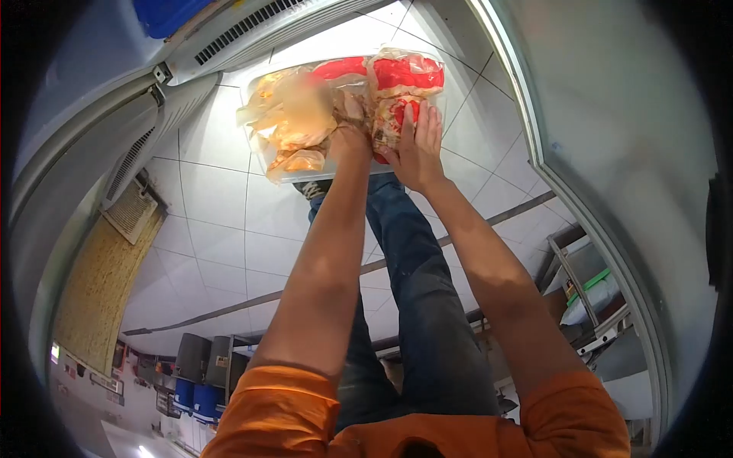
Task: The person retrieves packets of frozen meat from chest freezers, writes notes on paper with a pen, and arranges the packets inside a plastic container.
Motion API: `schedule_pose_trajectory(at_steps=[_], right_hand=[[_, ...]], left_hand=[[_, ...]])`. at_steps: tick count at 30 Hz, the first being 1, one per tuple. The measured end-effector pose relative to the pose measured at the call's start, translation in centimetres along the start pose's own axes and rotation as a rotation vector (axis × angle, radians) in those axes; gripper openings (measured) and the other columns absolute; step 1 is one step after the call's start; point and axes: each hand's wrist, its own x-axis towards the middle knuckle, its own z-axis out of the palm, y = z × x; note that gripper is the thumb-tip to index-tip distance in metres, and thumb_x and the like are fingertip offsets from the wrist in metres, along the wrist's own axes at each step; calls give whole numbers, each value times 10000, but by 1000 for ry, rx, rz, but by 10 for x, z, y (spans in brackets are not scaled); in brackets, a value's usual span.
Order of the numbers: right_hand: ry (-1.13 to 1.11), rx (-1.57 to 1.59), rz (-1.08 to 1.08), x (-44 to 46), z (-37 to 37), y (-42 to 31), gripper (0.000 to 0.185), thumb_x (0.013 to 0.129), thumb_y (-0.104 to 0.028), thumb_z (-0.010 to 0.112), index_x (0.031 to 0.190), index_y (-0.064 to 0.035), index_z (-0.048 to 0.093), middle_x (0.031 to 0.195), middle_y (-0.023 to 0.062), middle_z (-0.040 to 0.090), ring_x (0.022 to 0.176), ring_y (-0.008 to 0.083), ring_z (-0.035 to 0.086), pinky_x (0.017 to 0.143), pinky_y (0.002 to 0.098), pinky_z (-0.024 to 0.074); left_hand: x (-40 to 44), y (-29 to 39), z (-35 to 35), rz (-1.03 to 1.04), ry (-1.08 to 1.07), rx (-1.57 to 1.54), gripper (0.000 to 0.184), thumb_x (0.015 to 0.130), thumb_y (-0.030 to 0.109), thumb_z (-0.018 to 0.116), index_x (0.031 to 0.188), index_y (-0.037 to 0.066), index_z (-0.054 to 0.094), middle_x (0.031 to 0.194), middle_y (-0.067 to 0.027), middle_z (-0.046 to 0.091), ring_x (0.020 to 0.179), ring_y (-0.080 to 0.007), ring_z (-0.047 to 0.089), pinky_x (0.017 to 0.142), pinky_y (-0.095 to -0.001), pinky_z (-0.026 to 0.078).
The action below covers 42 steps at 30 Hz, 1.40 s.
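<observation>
A clear plastic tray (292, 177) holds several bagged items below me. Pale orange bags (294, 114) fill its left part, partly blurred. Red-printed packages (408, 74) lie in its right part. My left hand (350, 130) reaches down between the bags and the packages, its fingers mostly hidden among the plastic. With fingers stretched out, my right hand (418, 153) rests against the lower red package (389, 118) at the tray's right side.
An open door with a metal-edged frame (534, 114) stands at the right. Vented grey panels (244, 30) are at the upper left. White floor tiles (214, 221) surround the tray. Shelving with containers (588, 282) is at the lower right.
</observation>
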Motion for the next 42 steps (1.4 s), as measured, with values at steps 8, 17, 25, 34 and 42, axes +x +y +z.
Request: schedule_pose_trajectory(at_steps=[8, 17, 25, 34, 42], right_hand=[[-88, 24, 56, -3, -12, 4, 985, 907, -389, 732, 1637, -45, 166, 1679, 302, 84, 1523, 573, 116, 1150, 747, 214], [15, -27, 54, -3, -12, -3, 878, 862, -275, 726, 1591, -49, 292, 1632, 299, 212, 1494, 551, 215, 1109, 740, 298], [-380, 679, 103, 36, -52, -67, 474, 952, -131, 553, 1396, 6, 461, 1414, 300, 523, 1276, 494, 526, 1073, 529, 435], [-506, 3, 108, 104, 50, -90, 834, 876, -256, 728, 1592, -157, 313, 1544, 324, 355, 1416, 502, 407, 1198, 527, 339], [-563, 46, 35, 137, 47, -81, 517, 831, -248, 754, 1297, -51, 648, 1416, 230, 543, 1175, 335, 658, 1035, 396, 517]], left_hand=[[2, -8, -34, 86, -193, 307, 311, 1051, 230, 534, 1214, 75, 749, 1236, -144, 741, 1135, -290, 727, 900, -420, 606], [-27, -14, -113, 591, -247, 613, 359, 1003, 275, 531, 1091, 27, 775, 1046, -178, 775, 987, -335, 758, 856, -437, 604], [-99, -17, -180, 266, -651, -274, 357, 974, 258, 565, 938, -60, 723, 672, -181, 696, 532, -289, 687, 571, -414, 556], [-148, -33, -132, 111, -587, -958, 365, 1038, 271, 575, 800, -2, 617, 580, -66, 580, 441, -144, 535, 439, -346, 431], [-175, -77, -92, -857, 126, -1358, 583, 993, 401, 681, 1365, 24, 438, 1109, -148, 663, 933, -197, 636, 764, -329, 525]])
